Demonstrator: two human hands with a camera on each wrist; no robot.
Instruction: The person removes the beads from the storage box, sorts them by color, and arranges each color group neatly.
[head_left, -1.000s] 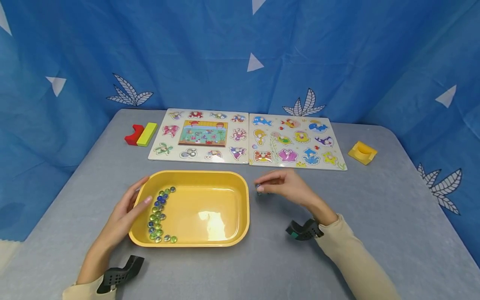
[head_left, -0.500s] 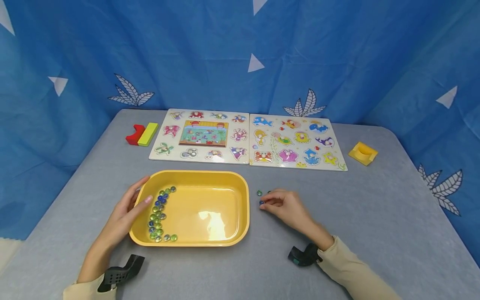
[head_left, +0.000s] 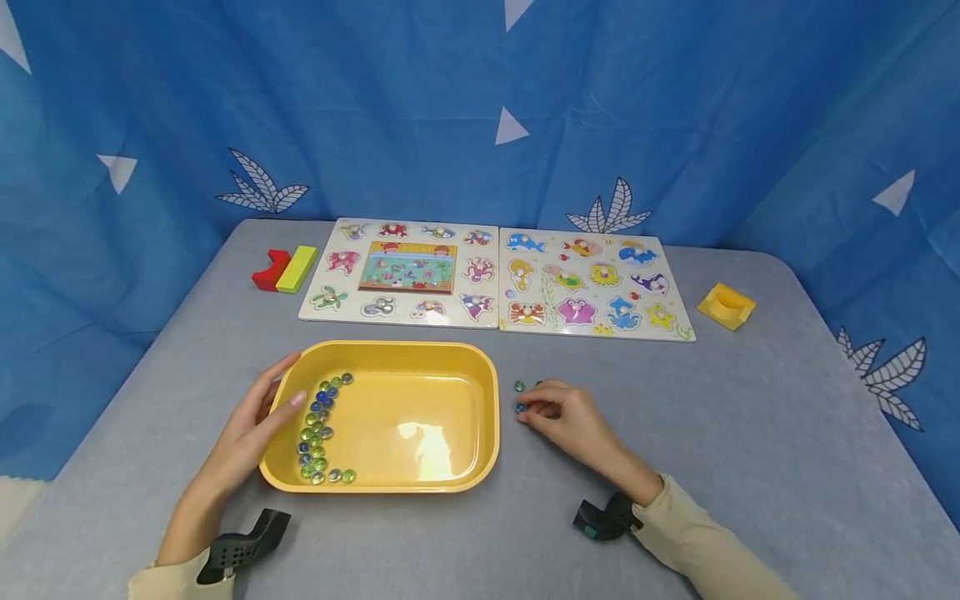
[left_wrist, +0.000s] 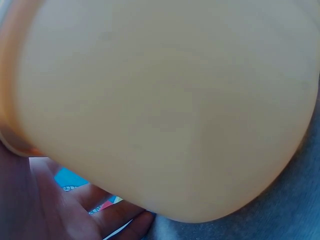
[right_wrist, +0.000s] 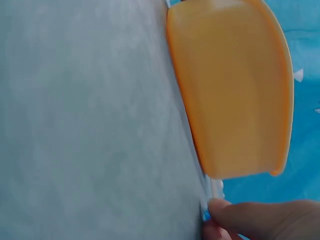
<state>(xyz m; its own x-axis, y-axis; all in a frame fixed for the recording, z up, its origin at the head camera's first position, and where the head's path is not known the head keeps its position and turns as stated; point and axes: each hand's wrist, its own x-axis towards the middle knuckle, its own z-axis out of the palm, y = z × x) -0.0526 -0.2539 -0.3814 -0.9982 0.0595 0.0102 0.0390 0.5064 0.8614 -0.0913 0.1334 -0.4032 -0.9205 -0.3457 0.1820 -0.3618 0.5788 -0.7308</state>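
Left hand [head_left: 243,429]: grips yellow tray [head_left: 397,404]
Right hand [head_left: 564,417]: shifted toward near edge of table [head_left: 420,546], pinches blue marble [head_left: 521,408]
Green marble [head_left: 519,386]: uncovered

Left arm [head_left: 191,512] in from bottom left, forearm angled up and slightly rightward, beige sleeve [head_left: 180,581] ending short of the wrist. Left hand [head_left: 242,429] — thumb [head_left: 281,414] stretched out to the right, index finger [head_left: 276,372] reaching farther up, clear gap between them. Left wrist view has palm and fingers lower left, cut by the frame edge. Right arm [head_left: 637,473] slants in from bottom right, same beige sleeve. Right hand [head_left: 568,418] has thumb and index bent toward each other, pinching — remaining fingers mostly hidden.
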